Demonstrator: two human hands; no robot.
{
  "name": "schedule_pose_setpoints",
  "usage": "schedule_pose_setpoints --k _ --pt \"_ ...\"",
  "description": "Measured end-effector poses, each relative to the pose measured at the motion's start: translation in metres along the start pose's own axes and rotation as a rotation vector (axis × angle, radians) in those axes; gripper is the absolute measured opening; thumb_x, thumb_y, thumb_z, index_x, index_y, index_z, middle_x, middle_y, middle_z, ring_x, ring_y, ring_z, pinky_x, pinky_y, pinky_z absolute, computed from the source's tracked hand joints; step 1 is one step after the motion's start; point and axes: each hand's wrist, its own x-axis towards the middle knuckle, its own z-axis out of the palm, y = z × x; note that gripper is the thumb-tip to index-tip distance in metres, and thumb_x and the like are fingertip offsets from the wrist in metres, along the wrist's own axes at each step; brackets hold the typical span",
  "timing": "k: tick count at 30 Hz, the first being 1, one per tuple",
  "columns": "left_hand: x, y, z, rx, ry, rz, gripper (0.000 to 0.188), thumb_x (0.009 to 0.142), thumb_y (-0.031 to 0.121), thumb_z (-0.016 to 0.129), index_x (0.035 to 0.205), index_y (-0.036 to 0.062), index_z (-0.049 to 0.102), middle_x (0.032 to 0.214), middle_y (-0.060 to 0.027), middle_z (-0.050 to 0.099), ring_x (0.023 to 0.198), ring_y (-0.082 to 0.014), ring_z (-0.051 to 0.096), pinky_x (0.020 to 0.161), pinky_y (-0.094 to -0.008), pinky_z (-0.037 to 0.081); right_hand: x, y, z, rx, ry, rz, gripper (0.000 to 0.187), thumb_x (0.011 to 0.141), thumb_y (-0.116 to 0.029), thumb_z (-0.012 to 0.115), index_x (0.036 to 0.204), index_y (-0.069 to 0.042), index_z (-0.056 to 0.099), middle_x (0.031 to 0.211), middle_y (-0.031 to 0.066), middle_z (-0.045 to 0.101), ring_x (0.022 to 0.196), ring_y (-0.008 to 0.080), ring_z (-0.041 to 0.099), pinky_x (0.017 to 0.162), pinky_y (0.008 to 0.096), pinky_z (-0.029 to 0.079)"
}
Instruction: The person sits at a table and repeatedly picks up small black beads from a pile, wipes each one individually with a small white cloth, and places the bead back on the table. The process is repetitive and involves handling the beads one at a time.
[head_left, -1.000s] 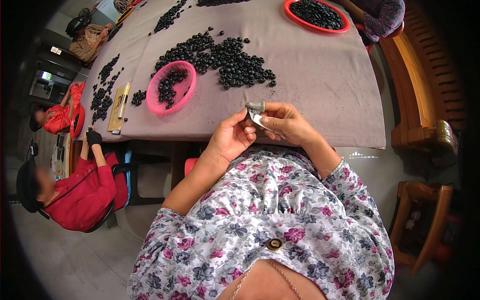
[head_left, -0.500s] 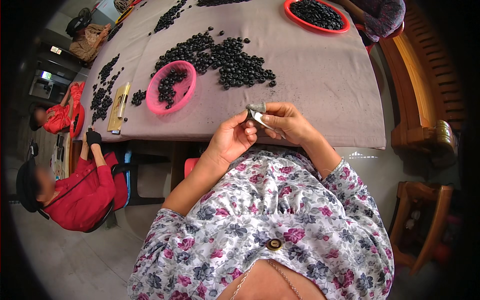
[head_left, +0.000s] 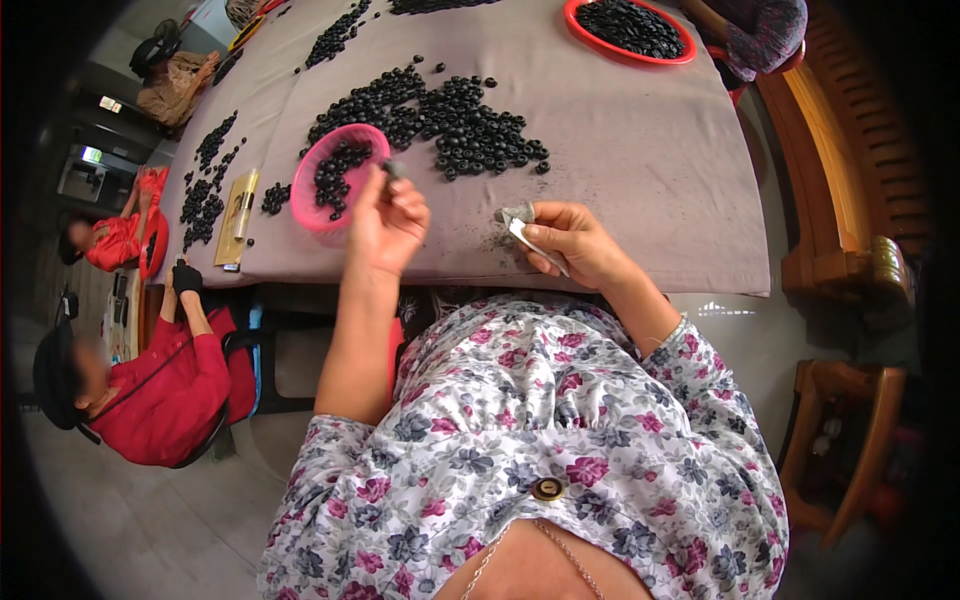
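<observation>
My left hand (head_left: pixel 388 232) is raised at the near right rim of the pink basket (head_left: pixel 312 219). Its fingers pinch a small black bead (head_left: pixel 394 169), blurred by motion. Near the table's front edge, my right hand (head_left: pixel 582 246) is closed on a slim white tool (head_left: pixel 536 248), whose working end I cannot make out. A grey cover (head_left: pixel 519 213) sits on a fingertip of that hand. Several black beads (head_left: pixel 345 165) lie inside the pink basket. Just beyond it spreads a large loose pile of black beads (head_left: pixel 480 135).
Dark crumbs (head_left: pixel 497 238) dot the grey tablecloth (head_left: pixel 650 200) beside my right hand. A red tray (head_left: pixel 573 22) of flat black pieces stands at the far right. Left of the basket lies a yellowish packet (head_left: pixel 233 225). A person in red (head_left: pixel 165 400) sits at my left.
My left hand has moved away from the right one, left and forward to the pink basket, carrying the bead. The right hand has stayed nearly in place with the white tool.
</observation>
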Motion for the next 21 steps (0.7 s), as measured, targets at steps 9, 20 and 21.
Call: schedule_pose_setpoints --k 9,20,21 --pt "0.030 -0.029 -0.007 1.264 0.152 0.525 0.025 0.094 0.030 0.060 0.085 0.0066 0.061 0.072 0.0002 0.057 0.062 -0.0079 0.052 0.054 -0.0247 0.043 -0.001 -0.006 0.007 0.037 -0.004 0.012 0.015 0.093 -0.008 0.058 0.103 0.003 0.062 0.076 0.0028 0.059 0.059 0.0075 0.054 0.053 0.0199 0.044" --pt "0.043 -0.034 -0.001 1.943 0.193 0.689 0.020 0.079 0.016 0.070 0.083 0.0011 0.057 0.081 -0.0138 0.061 0.069 -0.0312 0.060 0.061 -0.0411 0.046 -0.001 -0.004 0.008 0.012 0.023 0.023 0.014 0.093 -0.008 0.058 0.101 0.003 0.061 0.075 0.0032 0.059 0.058 0.0076 0.053 0.053 0.0195 0.043" --pt "0.040 -0.037 -0.003 1.957 0.158 0.703 0.020 0.079 0.016 0.070 0.083 0.0014 0.057 0.080 -0.0131 0.060 0.068 -0.0303 0.060 0.060 -0.0403 0.046 -0.002 -0.004 0.008 0.006 0.025 0.022 0.014 0.093 -0.008 0.058 0.101 0.003 0.061 0.075 0.0033 0.059 0.058 0.0076 0.053 0.053 0.0196 0.043"
